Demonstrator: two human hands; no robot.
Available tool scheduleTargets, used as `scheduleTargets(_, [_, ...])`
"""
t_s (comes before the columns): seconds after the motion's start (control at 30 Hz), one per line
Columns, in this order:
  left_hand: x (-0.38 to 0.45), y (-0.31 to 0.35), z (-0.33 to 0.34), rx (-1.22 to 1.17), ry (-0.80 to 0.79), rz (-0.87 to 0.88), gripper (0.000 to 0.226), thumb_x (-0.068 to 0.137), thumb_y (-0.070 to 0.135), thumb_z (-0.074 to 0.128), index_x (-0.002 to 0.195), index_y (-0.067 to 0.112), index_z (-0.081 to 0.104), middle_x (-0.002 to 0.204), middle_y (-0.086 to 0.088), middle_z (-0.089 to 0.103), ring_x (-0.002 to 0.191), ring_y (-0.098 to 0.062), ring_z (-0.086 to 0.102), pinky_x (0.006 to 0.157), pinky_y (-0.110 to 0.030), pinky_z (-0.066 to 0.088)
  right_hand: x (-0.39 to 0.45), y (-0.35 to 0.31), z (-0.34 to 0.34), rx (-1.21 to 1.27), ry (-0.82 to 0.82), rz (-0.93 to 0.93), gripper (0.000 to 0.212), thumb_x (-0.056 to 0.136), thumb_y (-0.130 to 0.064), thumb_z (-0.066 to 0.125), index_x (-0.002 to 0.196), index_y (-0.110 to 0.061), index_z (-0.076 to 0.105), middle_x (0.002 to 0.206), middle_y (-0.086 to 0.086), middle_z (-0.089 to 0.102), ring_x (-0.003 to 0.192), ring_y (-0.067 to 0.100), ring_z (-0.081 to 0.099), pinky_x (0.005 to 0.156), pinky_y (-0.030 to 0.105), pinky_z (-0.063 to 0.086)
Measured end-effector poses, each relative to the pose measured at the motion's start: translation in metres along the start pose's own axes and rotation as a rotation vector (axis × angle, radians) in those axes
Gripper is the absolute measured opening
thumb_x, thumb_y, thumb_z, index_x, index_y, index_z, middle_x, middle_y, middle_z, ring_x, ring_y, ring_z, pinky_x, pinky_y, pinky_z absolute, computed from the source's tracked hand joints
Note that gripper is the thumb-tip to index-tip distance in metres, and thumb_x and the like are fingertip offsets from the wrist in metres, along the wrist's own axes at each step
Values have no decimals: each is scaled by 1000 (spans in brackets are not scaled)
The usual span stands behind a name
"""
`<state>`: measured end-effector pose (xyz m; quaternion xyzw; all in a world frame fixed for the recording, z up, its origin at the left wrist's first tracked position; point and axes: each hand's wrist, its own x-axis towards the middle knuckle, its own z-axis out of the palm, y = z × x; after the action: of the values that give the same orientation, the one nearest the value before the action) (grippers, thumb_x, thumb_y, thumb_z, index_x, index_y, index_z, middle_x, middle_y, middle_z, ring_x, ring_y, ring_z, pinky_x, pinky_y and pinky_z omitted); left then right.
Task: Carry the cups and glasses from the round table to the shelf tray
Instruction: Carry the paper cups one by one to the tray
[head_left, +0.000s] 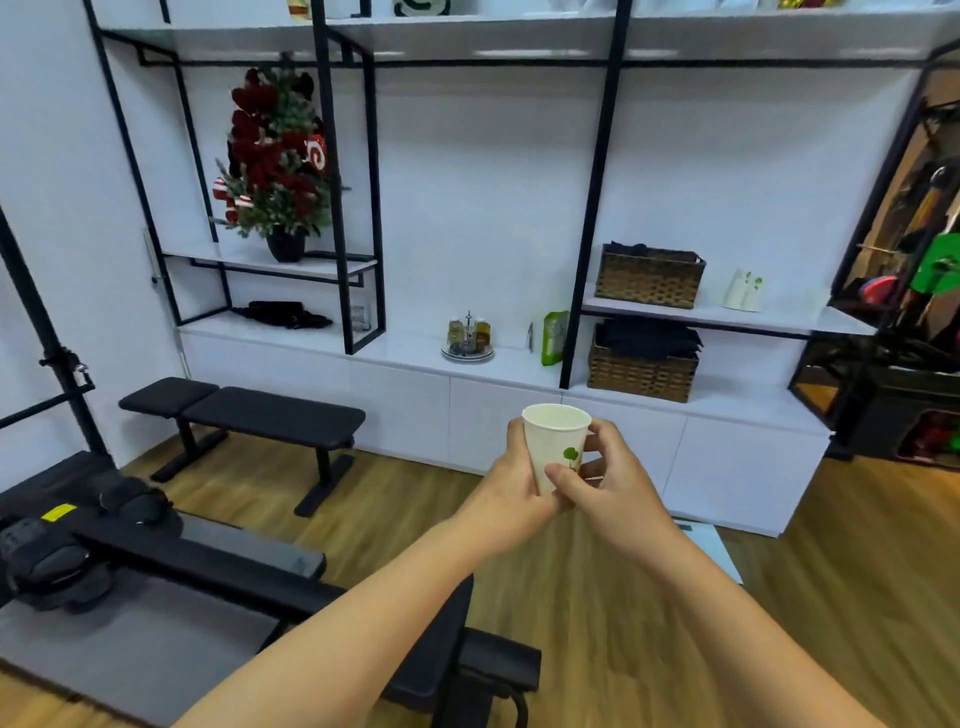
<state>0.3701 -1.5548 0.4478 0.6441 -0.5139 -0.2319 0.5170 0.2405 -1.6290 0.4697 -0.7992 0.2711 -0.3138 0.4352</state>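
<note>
paper cup (551, 441) between both hands

Paper cup (555, 447), matt white with a small green print. Floor (649, 623) is wood-look plank, warm with a soft sheen. Shelf (415, 351) boards are smooth white, faintly glossy, on black matt metal frames. Two baskets (649, 278) are rough brown weave holding dark cloth. Bench (270, 413) pads are black, matt, padded.
</note>
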Motion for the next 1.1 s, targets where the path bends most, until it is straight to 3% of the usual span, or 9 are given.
scheduleTargets(0.1, [67, -10, 13, 22, -24, -1, 71, 84, 37, 74, 134, 39, 24, 123, 14, 61, 112, -5, 63, 97, -40, 57, 56, 29, -21, 11, 0, 21, 59, 94, -28, 68, 144, -29, 36, 126, -9, 55, 103, 4, 60, 72, 14, 51])
scheduleTargets(0.23, [157, -35, 42, 86, -62, -13, 77, 79, 42, 74, 135, 41, 22, 127, 9, 59, 116, -10, 62, 97, -44, 56, 125, 81, -53, 14, -3, 44, 62, 93, -29, 70, 143, -31, 35, 128, -10, 54, 106, 5, 59, 73, 14, 51])
scheduleTargets(0.33, [222, -47, 64, 82, -39, -13, 77, 79, 40, 74, 137, 40, 22, 128, 9, 59, 117, -9, 61, 98, -43, 56, 186, 120, -80, 36, -10, 30, 60, 91, -28, 72, 141, -31, 39, 124, -9, 57, 104, 8, 63, 80, 23, 56])
scheduleTargets(0.5, [333, -61, 92, 106, 109, 40, 69, 83, 35, 77, 137, 30, 35, 130, 11, 55, 117, -4, 57, 94, -26, 54, 303, 177, -121, 66, -76, -26, 56, 90, -27, 74, 136, -31, 42, 115, -15, 59, 96, 8, 66, 80, 30, 57])
scheduleTargets(0.57, [378, -65, 99, 144, 193, 51, 66, 80, 35, 77, 136, 33, 42, 130, 9, 53, 119, -5, 55, 95, -31, 55, 352, 195, -135, 98, -110, -24, 56, 90, -27, 73, 138, -28, 44, 116, -13, 60, 96, 11, 66, 83, 35, 57])
scheduleTargets(0.7, [462, -74, 111, 148, 307, 47, 54, 78, 29, 72, 126, 42, 49, 124, 9, 58, 117, -7, 57, 93, -40, 56, 441, 222, -157, 160, -167, -9, 51, 91, -25, 72, 136, -24, 47, 119, -7, 62, 96, 10, 65, 82, 31, 55])
scheduleTargets(0.8, [510, -83, 107, 160, 367, 29, 46, 81, 27, 70, 121, 42, 52, 117, 11, 61, 110, -6, 59, 90, -40, 57, 501, 237, -161, 190, -227, -8, 46, 91, -26, 72, 133, -25, 52, 120, -5, 66, 100, 12, 66, 90, 38, 56])
scheduleTargets(0.93, [568, -114, 92, 265, 384, -12, 50, 83, 35, 71, 128, 39, 50, 116, 12, 57, 110, 0, 52, 88, -29, 52, 566, 266, -147, 214, -284, -20, 34, 94, -31, 68, 125, -31, 56, 114, -5, 68, 96, 16, 69, 91, 42, 57])
scheduleTargets(1.1, [649, -175, 66, 288, 391, -37, 57, 81, 33, 73, 128, 49, 45, 117, 14, 57, 105, 8, 52, 78, -12, 45, 655, 310, -112, 228, -309, 8, 42, 93, -32, 69, 132, -24, 54, 112, 0, 70, 98, 20, 70, 90, 47, 58])
